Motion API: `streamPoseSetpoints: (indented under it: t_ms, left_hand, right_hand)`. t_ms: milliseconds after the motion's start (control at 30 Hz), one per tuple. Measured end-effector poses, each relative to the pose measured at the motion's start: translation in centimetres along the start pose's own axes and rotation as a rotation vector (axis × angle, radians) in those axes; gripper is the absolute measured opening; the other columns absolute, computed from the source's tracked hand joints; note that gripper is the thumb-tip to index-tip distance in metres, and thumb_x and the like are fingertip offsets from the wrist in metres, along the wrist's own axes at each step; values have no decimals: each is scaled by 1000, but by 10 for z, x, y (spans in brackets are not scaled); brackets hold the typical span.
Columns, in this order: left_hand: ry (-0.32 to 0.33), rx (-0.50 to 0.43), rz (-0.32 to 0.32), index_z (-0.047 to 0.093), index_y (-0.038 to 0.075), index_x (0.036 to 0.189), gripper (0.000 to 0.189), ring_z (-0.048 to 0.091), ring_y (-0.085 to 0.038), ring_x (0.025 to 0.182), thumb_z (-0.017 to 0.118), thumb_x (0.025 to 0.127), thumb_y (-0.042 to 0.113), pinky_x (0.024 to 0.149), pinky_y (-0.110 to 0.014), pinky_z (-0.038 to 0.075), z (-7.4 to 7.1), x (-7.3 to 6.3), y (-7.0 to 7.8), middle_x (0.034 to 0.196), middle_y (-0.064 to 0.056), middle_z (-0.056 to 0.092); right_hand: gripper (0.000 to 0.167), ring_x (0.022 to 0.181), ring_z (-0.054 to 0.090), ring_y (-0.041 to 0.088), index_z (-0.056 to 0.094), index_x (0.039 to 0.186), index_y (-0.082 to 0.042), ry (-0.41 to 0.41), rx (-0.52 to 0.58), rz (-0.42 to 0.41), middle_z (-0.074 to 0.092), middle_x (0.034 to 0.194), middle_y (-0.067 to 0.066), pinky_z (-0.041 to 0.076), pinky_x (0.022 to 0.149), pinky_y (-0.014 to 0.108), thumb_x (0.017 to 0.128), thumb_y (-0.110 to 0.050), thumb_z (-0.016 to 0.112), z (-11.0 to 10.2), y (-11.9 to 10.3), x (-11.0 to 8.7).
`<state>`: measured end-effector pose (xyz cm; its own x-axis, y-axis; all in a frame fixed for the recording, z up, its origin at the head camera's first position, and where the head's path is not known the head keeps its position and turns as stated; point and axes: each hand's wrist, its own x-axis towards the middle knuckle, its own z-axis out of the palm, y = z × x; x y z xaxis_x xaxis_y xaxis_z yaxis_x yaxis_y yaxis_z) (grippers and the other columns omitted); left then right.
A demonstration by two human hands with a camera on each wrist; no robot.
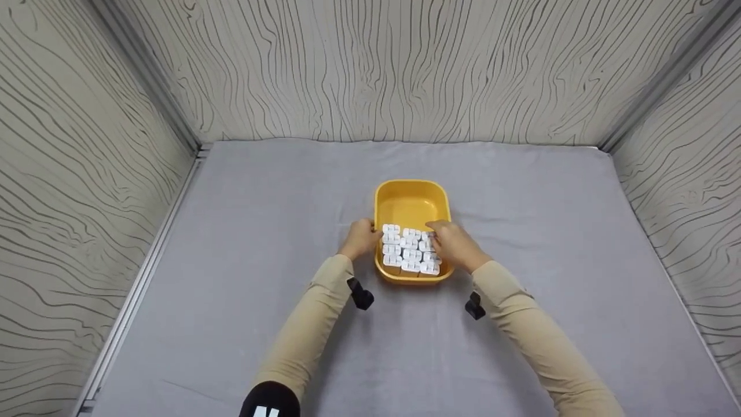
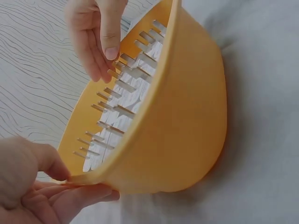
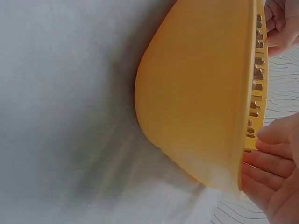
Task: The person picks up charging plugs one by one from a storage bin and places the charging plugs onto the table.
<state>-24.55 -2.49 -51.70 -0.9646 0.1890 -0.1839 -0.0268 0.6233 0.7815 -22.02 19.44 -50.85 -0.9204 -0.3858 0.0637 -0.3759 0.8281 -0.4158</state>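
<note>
A yellow plastic basin [image 1: 408,200] holds several white power plugs [image 1: 410,255], lined up in rows in its near part. Their metal prongs [image 2: 124,110] point upward in the left wrist view. My left hand [image 1: 360,238] pinches the basin's left rim between thumb and fingers. Over the right rim reaches my right hand [image 1: 456,244], its thumb [image 2: 111,39] pointing down close to the prongs. The right wrist view shows the fingers [image 3: 268,163] of that hand extended at the rim, with no plug visible between them.
A grey cloth [image 1: 260,202] covers the table under the basin. Panels with a wood-grain pattern [image 1: 370,69] stand at the back and both sides. Black wrist cameras [image 1: 360,293] hang below both sleeves, and a black rounded object [image 1: 270,399] shows at the bottom edge.
</note>
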Motion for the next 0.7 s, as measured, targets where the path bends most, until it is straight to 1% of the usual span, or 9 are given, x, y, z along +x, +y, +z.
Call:
streamPoseSetpoints:
  t_ms: [133, 267, 333, 433, 500, 533, 567, 667, 700]
  left_hand:
    - [3, -18, 12, 66, -10, 106, 24, 44, -8, 61, 51, 92, 3, 54, -15, 35, -2, 0, 0, 86, -14, 67]
    - [-55, -44, -25, 67, -7, 106, 27, 41, -8, 54, 46, 91, 1, 52, -20, 34, -2, 6, -2, 71, -5, 54]
    - [-60, -35, -13, 68, -5, 103, 28, 44, -11, 54, 44, 90, 3, 53, -23, 37, -2, 7, -4, 68, -5, 53]
    - [-49, -41, 44, 69, 1, 89, 27, 47, -12, 53, 42, 85, 6, 51, -24, 39, 20, 38, -42, 63, -2, 54]
    - [-54, -37, 26, 68, 4, 87, 25, 52, -15, 56, 43, 87, 9, 53, -27, 43, 30, 53, -59, 66, -2, 58]
    - [-56, -47, 31, 67, 5, 82, 24, 50, -15, 54, 43, 85, 8, 51, -26, 42, 36, 62, -69, 64, -2, 56]
    - [-68, -62, 4, 66, 5, 81, 23, 50, -16, 54, 44, 85, 7, 50, -27, 41, 39, 67, -73, 64, -2, 55]
    - [-102, -56, -127, 68, 1, 88, 22, 51, -18, 61, 46, 89, 5, 56, -28, 42, 21, 41, -38, 73, -7, 57]
    - [-97, -55, -140, 67, -2, 89, 22, 51, -18, 62, 46, 88, 3, 55, -27, 42, 16, 32, -28, 73, -8, 57]
  right_hand:
    - [34, 115, 59, 44, 56, 122, 13, -42, 17, 17, 62, 121, 31, 46, 102, 50, 92, 0, 50, 2, 0, 4]
    - [33, 117, 58, 44, 56, 123, 13, -103, 36, 46, 61, 122, 32, 46, 103, 51, 95, -1, 47, 1, 1, 7]
    - [33, 116, 59, 43, 56, 123, 13, -136, 40, 54, 62, 121, 31, 46, 102, 51, 95, -1, 46, 0, 1, 8]
    - [34, 115, 60, 43, 57, 123, 12, -185, 33, 54, 62, 121, 30, 47, 102, 50, 91, 3, 48, -2, 1, 10]
    - [37, 115, 59, 42, 56, 124, 11, -220, 39, 61, 62, 122, 30, 47, 102, 50, 89, 6, 49, -3, 1, 12]
    - [38, 116, 59, 43, 55, 125, 11, -237, 45, 68, 61, 123, 30, 46, 103, 50, 88, 7, 49, -4, 1, 13]
    - [39, 116, 59, 42, 55, 126, 10, -250, 45, 68, 61, 124, 30, 46, 103, 50, 87, 8, 50, -4, 1, 14]
    - [41, 117, 59, 42, 55, 127, 9, -284, 53, 74, 61, 125, 30, 46, 103, 49, 86, 9, 50, -5, 1, 15]
    - [41, 116, 59, 42, 56, 126, 9, -291, 49, 70, 61, 124, 29, 47, 103, 49, 85, 9, 50, -4, 2, 16]
